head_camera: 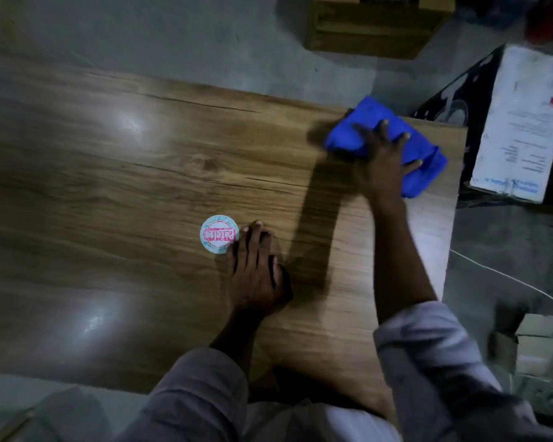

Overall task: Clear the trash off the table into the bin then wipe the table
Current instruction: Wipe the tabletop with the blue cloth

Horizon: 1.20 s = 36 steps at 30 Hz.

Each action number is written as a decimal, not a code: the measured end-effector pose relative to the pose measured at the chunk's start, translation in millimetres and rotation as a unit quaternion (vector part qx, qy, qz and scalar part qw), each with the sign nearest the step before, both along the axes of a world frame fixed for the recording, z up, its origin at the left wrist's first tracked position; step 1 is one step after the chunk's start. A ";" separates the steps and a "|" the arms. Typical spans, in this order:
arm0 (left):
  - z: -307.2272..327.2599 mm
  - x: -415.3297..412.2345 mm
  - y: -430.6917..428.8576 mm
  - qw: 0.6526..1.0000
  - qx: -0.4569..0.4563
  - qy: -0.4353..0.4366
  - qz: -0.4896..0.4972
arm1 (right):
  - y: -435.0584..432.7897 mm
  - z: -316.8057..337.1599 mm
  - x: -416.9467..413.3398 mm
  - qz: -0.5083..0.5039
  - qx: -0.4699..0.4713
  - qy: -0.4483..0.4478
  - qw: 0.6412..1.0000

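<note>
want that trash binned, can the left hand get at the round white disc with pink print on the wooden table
Probably yes. The left hand lies flat on the wooden table with its fingertips right at the edge of the round white disc, and nothing stands between them.

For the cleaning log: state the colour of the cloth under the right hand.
Bright blue; the head view shows the cloth under the right hand.

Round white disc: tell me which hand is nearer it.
Left. The left hand rests right beside the disc; the right hand presses the blue cloth, far away.
</note>
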<state>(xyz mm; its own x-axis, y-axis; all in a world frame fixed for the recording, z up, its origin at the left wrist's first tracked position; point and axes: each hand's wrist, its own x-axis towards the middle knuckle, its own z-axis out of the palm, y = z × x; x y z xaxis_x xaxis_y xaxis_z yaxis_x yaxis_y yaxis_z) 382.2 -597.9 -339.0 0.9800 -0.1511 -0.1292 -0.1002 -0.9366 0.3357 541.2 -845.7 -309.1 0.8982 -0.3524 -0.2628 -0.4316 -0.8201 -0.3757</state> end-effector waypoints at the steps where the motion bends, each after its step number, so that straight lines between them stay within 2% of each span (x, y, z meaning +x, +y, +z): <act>1: -0.2 0.7 0.3 1.000 0.000 -0.002 -0.003 | 16.9 -11.1 -4.6 0.009 -0.039 0.041 0.998; 3: 1.4 3.3 0.9 1.000 0.010 -0.004 -0.015 | 52.5 -21.4 -21.6 0.066 -0.091 0.030 0.993; 5: 4.2 5.4 1.3 0.999 0.032 0.001 -0.022 | 84.7 -20.2 -51.7 0.177 -0.100 -0.002 0.979; 7: 4.9 6.1 2.1 0.998 0.049 0.004 -0.029 | 100.4 1.7 -81.0 0.273 -0.038 -0.007 0.961; 8: 5.5 6.3 2.5 0.998 0.060 0.010 -0.033 | 97.2 16.1 -87.9 0.281 0.003 -0.006 0.960; 10: 6.5 6.5 2.0 0.995 0.089 0.032 -0.032 | 76.5 47.6 -84.0 0.216 0.031 -0.069 0.974; 14: 8.1 5.6 0.9 0.995 0.092 0.032 -0.026 | 10.9 81.7 -41.5 0.041 -0.047 -0.147 0.987; 16: 8.3 6.5 0.5 0.995 0.090 0.032 -0.023 | -3.2 71.0 -18.7 -0.010 -0.056 -0.162 0.985; 18: 8.1 6.8 0.1 0.995 0.088 0.032 -0.020 | -6.2 38.4 -1.7 0.052 -0.035 -0.117 0.991; 20: 8.2 6.2 -1.0 0.996 0.080 0.028 -0.015 | -2.0 -4.1 3.7 0.147 -0.077 -0.029 0.986; 21: 7.8 5.9 -0.9 0.997 0.077 0.023 -0.013 | 2.5 -20.1 6.1 0.166 -0.098 -0.014 0.981; 26: 8.3 7.4 -0.8 0.997 0.074 0.011 -0.019 | 41.2 -34.2 -4.6 0.138 -0.105 -0.057 0.983; 28: 9.6 8.3 -0.2 0.996 0.080 0.017 -0.025 | 71.0 -34.0 -35.1 0.184 -0.100 -0.083 0.974; 31: 10.5 8.8 0.4 0.997 0.069 0.015 -0.017 | 101.4 -28.6 -85.6 0.299 -0.107 -0.073 0.946; 33: 10.6 7.8 0.0 0.998 0.057 0.009 -0.012 | 85.9 -26.2 -86.5 0.336 -0.099 -0.069 0.934; 36: 11.8 7.4 -1.4 0.998 0.065 0.016 -0.013 | 42.0 -25.4 -41.5 0.296 -0.118 -0.044 0.947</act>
